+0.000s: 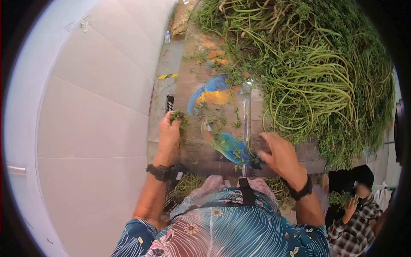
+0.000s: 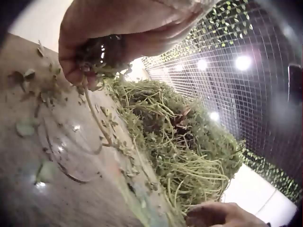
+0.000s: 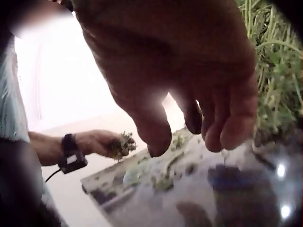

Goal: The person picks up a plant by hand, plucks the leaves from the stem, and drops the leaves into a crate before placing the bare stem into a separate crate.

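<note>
My left hand [image 1: 169, 136] grips a small bunch of leafy green sprigs [image 1: 177, 116] above the left edge of the table. In the left wrist view a long pale stem [image 2: 96, 113] trails down from between those fingers. My right hand [image 1: 281, 156] hovers over the near right part of the surface, thumb apart from the loosely bent fingers, with nothing held. Beside it rises a large heap of long-stemmed greens [image 1: 317, 85]. Loose leaves and bits of stem lie scattered on the brown tabletop [image 1: 192, 147], which carries bright parrot pictures [image 1: 233, 146].
A strip of clear tape [image 1: 246, 115] runs along the tabletop. Beyond its left edge are a black crate [image 1: 170, 103], yellow-black tape [image 1: 167, 76] and a water bottle [image 1: 167, 37]. A white wall [image 1: 94, 115] stands at left. Another person [image 1: 353, 222] holds greens at lower right.
</note>
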A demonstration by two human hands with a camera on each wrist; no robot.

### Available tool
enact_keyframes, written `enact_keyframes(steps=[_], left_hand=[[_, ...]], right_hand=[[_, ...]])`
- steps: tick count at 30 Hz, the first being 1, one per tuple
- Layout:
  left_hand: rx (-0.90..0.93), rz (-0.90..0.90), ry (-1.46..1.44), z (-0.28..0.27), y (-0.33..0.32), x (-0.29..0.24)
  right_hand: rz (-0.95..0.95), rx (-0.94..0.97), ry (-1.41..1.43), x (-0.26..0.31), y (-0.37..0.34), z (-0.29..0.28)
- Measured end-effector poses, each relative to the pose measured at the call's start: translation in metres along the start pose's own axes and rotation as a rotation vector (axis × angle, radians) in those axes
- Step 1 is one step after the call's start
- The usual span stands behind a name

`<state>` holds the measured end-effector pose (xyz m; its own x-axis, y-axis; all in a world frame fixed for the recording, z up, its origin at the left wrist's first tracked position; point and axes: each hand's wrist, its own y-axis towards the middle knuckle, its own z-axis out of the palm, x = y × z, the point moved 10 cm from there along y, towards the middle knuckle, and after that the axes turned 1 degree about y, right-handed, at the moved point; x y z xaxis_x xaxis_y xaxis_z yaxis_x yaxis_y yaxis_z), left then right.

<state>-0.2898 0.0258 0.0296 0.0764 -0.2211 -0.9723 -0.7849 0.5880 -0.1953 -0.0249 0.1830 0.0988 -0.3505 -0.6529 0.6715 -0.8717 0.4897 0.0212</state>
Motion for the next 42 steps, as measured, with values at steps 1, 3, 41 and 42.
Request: enact_keyframes(steps=[1, 3, 41, 42], left_hand=[[-0.022, 0.064, 0.087, 0.001, 0.001, -0.011], [-0.010, 0.030, 0.191, 0.017, 0.001, -0.008], [0.469, 0.678, 0.977, 0.161, -0.083, -0.040], [0.504, 0.669, 0.937, 0.157, -0.079, -0.039]], right_hand=[[0.055, 0.044, -0.063, -0.003, -0.010, 0.009], [0.163, 0.136, -0.183, -0.007, -0.026, 0.028], [0.004, -0.016, 0.247, -0.004, 0.002, 0.009], [0.009, -0.017, 0.263, -0.006, -0.009, 0.011]])
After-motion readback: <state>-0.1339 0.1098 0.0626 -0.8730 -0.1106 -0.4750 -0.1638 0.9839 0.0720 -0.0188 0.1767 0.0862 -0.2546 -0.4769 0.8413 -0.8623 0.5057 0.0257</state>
